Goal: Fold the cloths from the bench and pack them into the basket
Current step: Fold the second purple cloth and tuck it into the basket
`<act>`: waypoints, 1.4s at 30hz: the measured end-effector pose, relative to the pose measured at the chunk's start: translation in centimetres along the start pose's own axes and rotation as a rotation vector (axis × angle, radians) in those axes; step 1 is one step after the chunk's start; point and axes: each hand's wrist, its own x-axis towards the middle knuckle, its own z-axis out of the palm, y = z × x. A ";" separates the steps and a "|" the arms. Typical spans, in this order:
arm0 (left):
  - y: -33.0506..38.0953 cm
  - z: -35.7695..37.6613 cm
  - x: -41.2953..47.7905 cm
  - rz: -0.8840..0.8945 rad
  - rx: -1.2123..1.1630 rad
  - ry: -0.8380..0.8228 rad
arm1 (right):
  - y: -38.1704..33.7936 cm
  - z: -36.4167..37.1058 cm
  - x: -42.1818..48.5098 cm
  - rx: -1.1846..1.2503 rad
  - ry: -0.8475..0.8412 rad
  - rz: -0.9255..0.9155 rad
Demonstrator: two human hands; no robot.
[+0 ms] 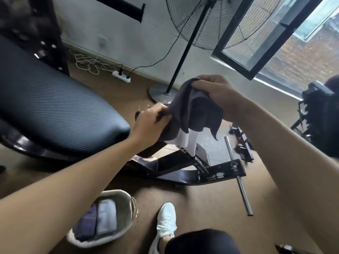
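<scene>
Brown floor [211,208]: bench [45,107], basket [114,192], fan [220,21]; 2 hands [150,121] [216,94] grip cloth [183,107].

A standing fan [191,43] rests on brown floor [211,204] by a grey wall [110,24] and an open, daylit window [260,33].

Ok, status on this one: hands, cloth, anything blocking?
Left hand and right hand both grip dark grey cloth, unfolded, midair. Basket holds folded cloths. Nothing blocking.

The basket [126,202] sits on the floor [211,204] before the bench [55,110], left of the shoe [166,221].
</scene>
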 end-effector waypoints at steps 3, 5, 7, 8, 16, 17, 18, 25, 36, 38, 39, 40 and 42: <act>-0.6 -3.3 -2.7 -0.079 -0.050 -0.036 | 1.3 1.0 -1.6 -0.042 0.037 0.030; -1.0 -5.6 -4.7 -0.114 -0.091 -0.038 | 2.3 2.3 -3.0 -0.089 0.034 0.044; -1.2 -7.4 -6.6 -0.140 -0.159 -0.033 | 3.2 3.9 -4.5 -0.166 -0.010 0.023; -1.2 -8.2 -7.5 -0.155 -0.186 -0.034 | 3.7 4.8 -5.3 -0.205 -0.041 0.014; -1.6 -12.3 -15.6 -0.274 -0.302 -0.061 | 8.9 11.3 -12.1 -0.157 -0.072 -0.056; -2.0 -12.5 -17.0 -0.300 -0.303 -0.066 | 9.7 12.2 -13.0 -0.125 -0.063 -0.043; -2.4 -12.6 -18.5 -0.340 -0.321 -0.065 | 10.6 13.1 -13.9 -0.088 -0.058 -0.025; -4.9 -13.6 -26.0 -0.670 -0.401 -0.233 | 17.6 19.2 -20.5 0.074 -0.096 0.161; -6.0 -12.2 -27.3 -0.906 -0.637 -0.180 | 15.3 24.5 -24.0 -0.018 -0.178 -0.114; -6.2 -11.9 -27.2 -0.931 -0.648 -0.150 | 15.1 25.9 -24.3 0.002 -0.155 -0.152; -6.3 -11.7 -27.2 -0.943 -0.659 -0.128 | 15.1 26.5 -24.3 0.012 -0.131 -0.150; -6.4 -11.7 -27.1 -0.952 -0.672 -0.110 | 15.2 26.8 -24.2 0.017 -0.104 -0.142; -6.8 -11.9 -27.1 -0.960 -0.694 -0.124 | 15.7 27.3 -24.0 0.022 -0.060 -0.111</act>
